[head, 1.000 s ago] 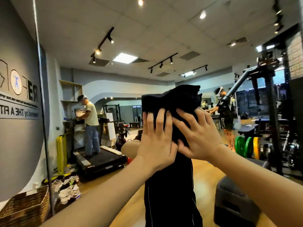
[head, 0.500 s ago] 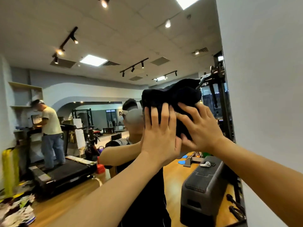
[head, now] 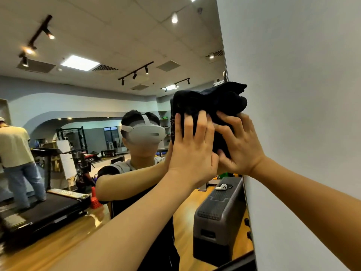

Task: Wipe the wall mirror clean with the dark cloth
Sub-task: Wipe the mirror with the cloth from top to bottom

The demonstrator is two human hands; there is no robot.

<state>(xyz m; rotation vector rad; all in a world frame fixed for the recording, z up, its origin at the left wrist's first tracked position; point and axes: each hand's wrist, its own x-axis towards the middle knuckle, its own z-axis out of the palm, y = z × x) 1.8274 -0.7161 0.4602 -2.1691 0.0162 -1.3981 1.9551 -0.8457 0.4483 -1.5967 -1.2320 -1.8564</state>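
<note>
Mirror [head: 109,98]: wall-mounted, fills the left and centre of the frame; its right edge runs top to bottom just right of centre. All room items below appear as reflections in it.

Treadmill [head: 45,208]: lower left, black deck; a person in a pale shirt and jeans stands on it at the far left edge.

Ceiling lights: track spots and a bright panel, upper left and upper centre.

Reflected person: centre, wearing a white headset [head: 145,133] and dark top, arms raised toward the glass.

Left hand [head: 192,151]: centre, fingers straight and together, palm pressing flat on the lower left part of the cloth.

Cloth [head: 207,100]: dark, bunched; centre right of the frame at the mirror's right edge, held against the glass, its upper right corner overlapping onto the wall.

Right hand [head: 238,145]: just right of the left hand, touching it; fingers spread and bent over the cloth's lower right, pressing it. Whether the thumb curls under the cloth cannot be told.

Step box [head: 216,222]: grey and black, lower centre right, in the reflection; a small white object lies on its top.

Wall [head: 302,94]: plain pale surface, fills the right of the frame.
</note>
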